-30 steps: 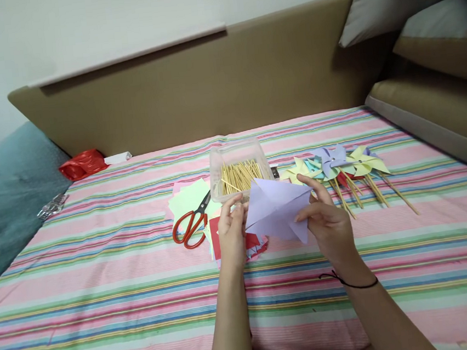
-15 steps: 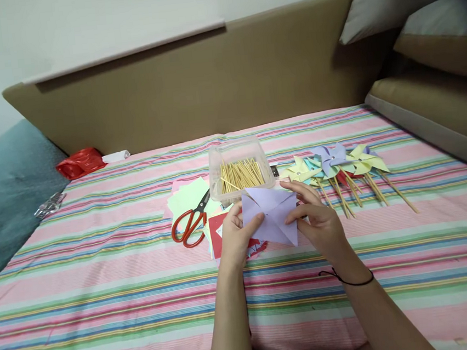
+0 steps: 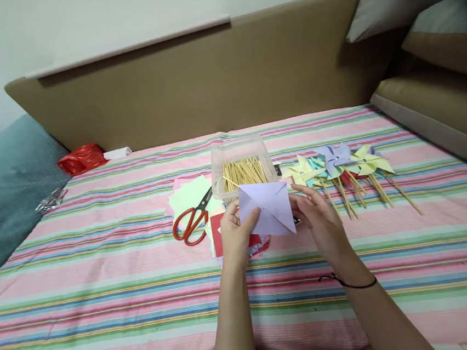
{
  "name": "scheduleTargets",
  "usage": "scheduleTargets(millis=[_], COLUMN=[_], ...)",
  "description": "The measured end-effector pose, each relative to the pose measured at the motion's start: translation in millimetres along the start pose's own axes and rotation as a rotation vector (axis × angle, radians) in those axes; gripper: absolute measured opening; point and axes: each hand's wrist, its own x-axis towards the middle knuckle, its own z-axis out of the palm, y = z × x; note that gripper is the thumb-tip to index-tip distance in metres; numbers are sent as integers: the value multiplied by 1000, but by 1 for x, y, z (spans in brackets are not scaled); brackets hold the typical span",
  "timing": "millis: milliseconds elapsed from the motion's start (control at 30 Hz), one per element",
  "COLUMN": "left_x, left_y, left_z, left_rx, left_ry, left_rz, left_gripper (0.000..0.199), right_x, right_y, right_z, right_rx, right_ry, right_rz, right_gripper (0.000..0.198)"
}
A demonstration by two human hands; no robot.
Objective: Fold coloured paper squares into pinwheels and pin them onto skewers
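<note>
A square of purple paper [image 3: 269, 221] with slits cut from its corners toward the middle is held up in front of me. My left hand [image 3: 238, 227] grips its left side, thumb on the front near the centre and fingers behind. At the right edge is my right hand [image 3: 323, 224], its fingers loosely apart, some partly hidden behind the sheet. A small dark shiny thing shows below those fingers; I cannot make it out. Just beyond the paper stands a clear plastic box [image 3: 218, 162] of thin wooden sticks [image 3: 244, 173].
Red-handled scissors [image 3: 191, 223] lie on pale green paper sheets [image 3: 189, 193], left of a red sheet [image 3: 218, 242]. Finished paper pinwheels [image 3: 335, 157] on sticks lie at right. A red plastic bag [image 3: 83, 159] and a shiny clear packet [image 3: 51, 201] sit far left on the striped cloth [image 3: 123, 279].
My right thumb and finger have let go of the paper's front at the right. The sheet now faces me flatter, its right corners spread out. My left hand keeps its grip.
</note>
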Motion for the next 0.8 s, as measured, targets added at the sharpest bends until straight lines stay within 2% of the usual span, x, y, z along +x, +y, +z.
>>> scheduleTargets(millis=[67, 133, 267, 333, 467, 500, 567, 600, 667, 800], left_x=[-2, -4, -6, -4, 0, 0, -1, -1, -2, -1], left_y=[2, 3, 0, -6, -16, -17, -16, -15, -12, -9], left_z=[2, 5, 6, 4, -1, 0, 3, 5, 9, 8], left_rx=[13, 32, 55, 60, 92, 87, 56, 34, 3, -29], left_ry=[-11, -40, -88, -64, 43, 31, -56, -114, -153, -38], left_rz=[-17, -36, -67, -59, -43, -48, -63, -74, -71, 2], left_gripper=[37, 36, 28, 27, 47, 48, 37, 29, 26, 28], right_x=[0, -1, -1, 0, 0, 0, 0, 0, -1, -1], right_y=[-1, -3, -4, -3, -1, 0, 1, 0, -2, -9], right_z=[1, 1, -1, -2, -2, -1, 0, 0, 0, -1], right_rx=[11, -22, -88, -119, -133, -122, -98, -87, -65, -7], right_ry=[26, 81, 175, 207, 312, 341, 373, 370, 335, 152], right_rz=[82, 102, 58, 33, 4, 3, 10, 15, 29, 1], right_gripper=[36, 32, 23, 21, 22, 23, 24, 24, 23, 25])
